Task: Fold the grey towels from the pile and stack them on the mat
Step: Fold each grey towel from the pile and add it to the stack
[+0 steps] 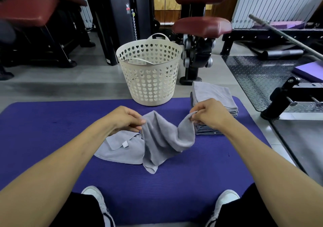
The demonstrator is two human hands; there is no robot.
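Shoes cut off; left hand, right hand pinch grey towel; right hand hides part of folded stack.

Probably a gym: padded machine seats, barbell, purple exercise mat.

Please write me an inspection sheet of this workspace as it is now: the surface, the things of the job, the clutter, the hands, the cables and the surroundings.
Surface: purple mat on a grey floor.
Job's things: one grey towel held up by two corners, sagging onto the mat; another towel lies flat beneath it, white tag showing; stack of folded towels at the mat's far right corner.
Clutter: white perforated basket at the mat's far edge.
Hands: left hand and right hand each pinch a corner of the held towel.
Cables: nothing seen.
Surroundings: gym machine with red seat, barbell, black checker-plate.
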